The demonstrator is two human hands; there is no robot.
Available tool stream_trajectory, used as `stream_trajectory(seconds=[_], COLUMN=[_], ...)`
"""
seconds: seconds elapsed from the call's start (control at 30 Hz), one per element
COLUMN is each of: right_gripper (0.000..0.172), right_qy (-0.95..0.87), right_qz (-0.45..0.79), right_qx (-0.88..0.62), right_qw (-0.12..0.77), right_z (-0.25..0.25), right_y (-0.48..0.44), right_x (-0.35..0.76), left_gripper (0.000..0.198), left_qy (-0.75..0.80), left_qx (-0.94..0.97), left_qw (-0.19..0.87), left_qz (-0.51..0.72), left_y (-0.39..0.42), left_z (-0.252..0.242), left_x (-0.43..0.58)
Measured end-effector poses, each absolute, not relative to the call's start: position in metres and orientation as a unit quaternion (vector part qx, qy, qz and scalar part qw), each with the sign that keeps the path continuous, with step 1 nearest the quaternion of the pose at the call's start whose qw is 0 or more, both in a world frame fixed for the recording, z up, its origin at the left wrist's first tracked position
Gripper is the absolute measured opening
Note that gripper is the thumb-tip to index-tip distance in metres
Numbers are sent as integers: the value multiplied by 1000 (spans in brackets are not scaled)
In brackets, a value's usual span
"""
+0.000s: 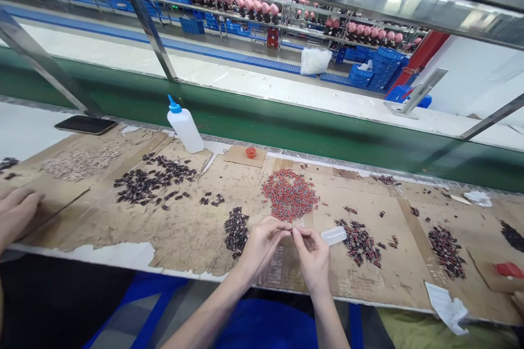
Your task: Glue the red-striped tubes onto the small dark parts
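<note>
One small dark part (291, 228) is pinched between the fingertips of two hands, the left hand (262, 245) and the right hand (315, 256), just below one heap of red parts (290, 193); its shape cannot be made out. One heap of black parts (236, 229) is seen beside the left hand. One clear plastic box (334, 235) is placed just beside the right hand, with two heaps of red-and-black parts (362, 244) to its right. One white bottle (187, 131), one phone (85, 125) and two red caps (251, 152) are counted. Single parts in the heaps are too small to be counted. Faint marks are borne by one paper slip (441, 299) but cannot be read.
</note>
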State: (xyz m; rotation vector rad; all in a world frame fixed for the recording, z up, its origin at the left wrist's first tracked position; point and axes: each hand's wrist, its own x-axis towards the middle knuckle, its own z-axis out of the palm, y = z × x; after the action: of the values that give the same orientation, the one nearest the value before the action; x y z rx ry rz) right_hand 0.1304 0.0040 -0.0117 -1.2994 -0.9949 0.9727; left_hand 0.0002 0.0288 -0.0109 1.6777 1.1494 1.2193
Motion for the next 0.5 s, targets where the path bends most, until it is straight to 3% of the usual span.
stream_trajectory(seconds=[0.23, 0.33, 0.5], right_gripper=[28, 38, 29], right_qy=[-491, -496, -505], right_qz=[257, 149, 195], right_qx=[-610, -584, -568], right_qw=[567, 626, 620], right_z=[-5, -22, -34], right_y=[-1, 3, 11], right_x=[133, 142, 147], left_gripper=[16, 24, 28], left_qy=[401, 401, 409], left_qx=[593, 534, 527], left_qw=[476, 546, 530], left_qz=[510, 506, 523], left_y=[30, 33, 33], left_z=[-11, -21, -18], left_x=[8, 19, 25])
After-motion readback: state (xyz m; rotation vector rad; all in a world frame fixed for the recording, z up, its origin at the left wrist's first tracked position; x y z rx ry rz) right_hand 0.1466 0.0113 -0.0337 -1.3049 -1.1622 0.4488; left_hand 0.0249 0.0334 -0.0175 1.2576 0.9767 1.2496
